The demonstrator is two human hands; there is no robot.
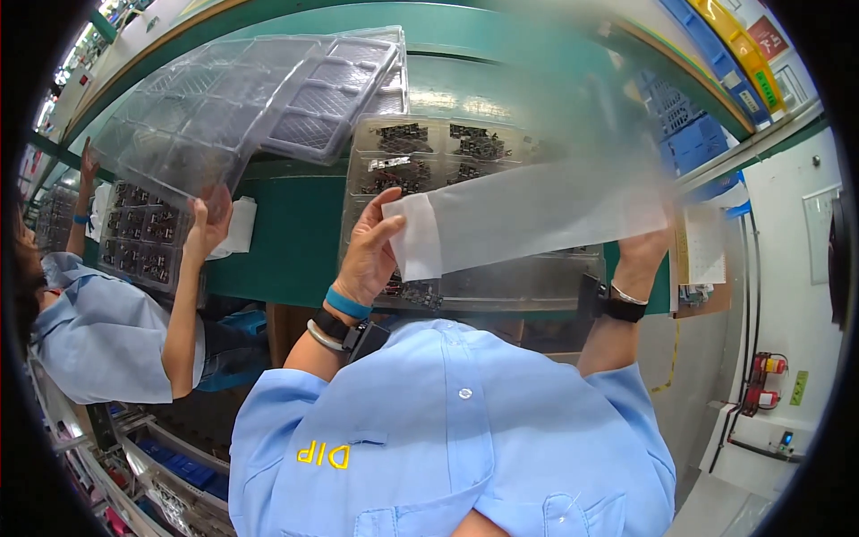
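Note:
Between my two hands a strip of translucent white sheet is stretched out, its left end folded over into a double layer. My left hand pinches that folded end, thumb on top. At the other end my right hand grips the sheet; its fingers are partly hidden behind it and blurred by haze. Underneath lies a clear plastic compartment tray on the green bench, with clusters of small dark electronic parts in its pockets. The sheet covers much of the tray's middle.
At left a co-worker's hand holds up a clear compartment tray beside other stacked clear trays. A filled parts tray stands before that person. Blue bins sit at the far right, near hanging papers.

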